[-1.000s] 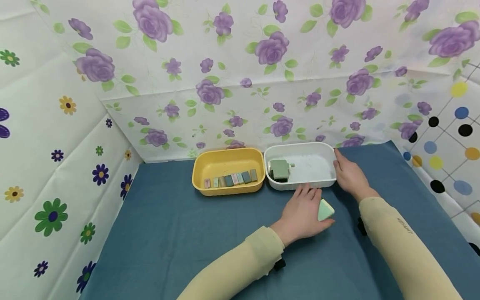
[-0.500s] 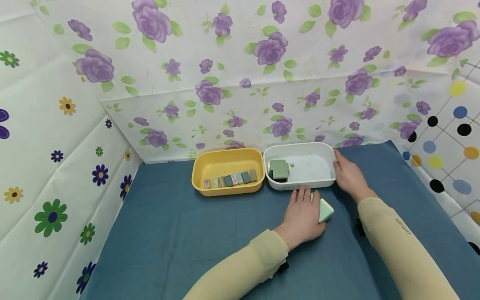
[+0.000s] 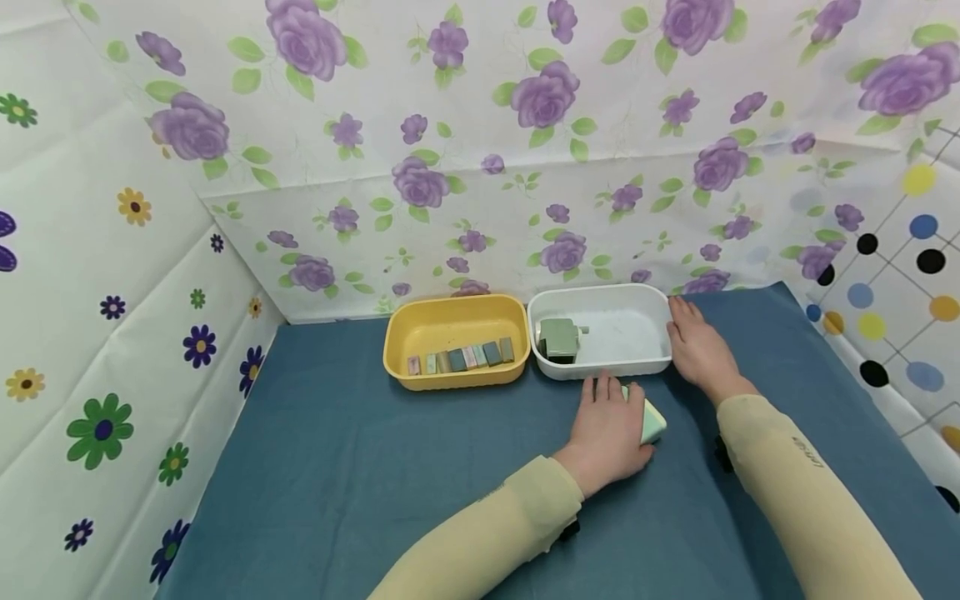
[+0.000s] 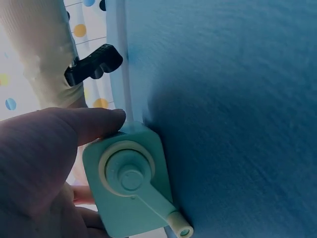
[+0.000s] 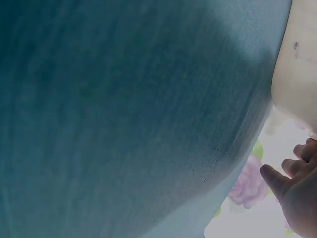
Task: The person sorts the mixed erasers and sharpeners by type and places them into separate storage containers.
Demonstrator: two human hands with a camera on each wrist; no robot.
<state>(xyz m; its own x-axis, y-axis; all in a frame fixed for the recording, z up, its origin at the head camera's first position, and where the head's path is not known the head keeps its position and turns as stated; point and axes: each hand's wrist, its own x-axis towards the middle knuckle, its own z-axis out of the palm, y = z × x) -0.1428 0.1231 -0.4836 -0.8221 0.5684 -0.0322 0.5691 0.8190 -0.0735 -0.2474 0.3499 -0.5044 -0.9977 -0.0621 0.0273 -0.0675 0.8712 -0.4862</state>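
Observation:
My left hand (image 3: 609,433) grips a mint-green crank pencil sharpener (image 4: 133,171) standing on the blue cloth, just in front of the white bin. The left wrist view shows the thumb on the body's edge and the crank handle (image 4: 163,206) on the near face. Most of the body hides under the hand in the head view. My right hand (image 3: 703,352) lies against the right end of the white bin (image 3: 600,372), its fingers fairly straight. Inside the bin's left end sits another green crank sharpener (image 3: 559,340).
A yellow bin (image 3: 456,383) stands left of the white one, with a row of several small coloured blocks (image 3: 468,359) inside. Blue cloth (image 3: 360,483) covers the table. A floral sheet (image 3: 480,150) hangs behind, with patterned sheets at both sides.
My left hand has shifted slightly toward me and turned on the sharpener, covering more of it. My right hand stays at the bin's end, its fingers slightly rearranged. The bins keep their places.

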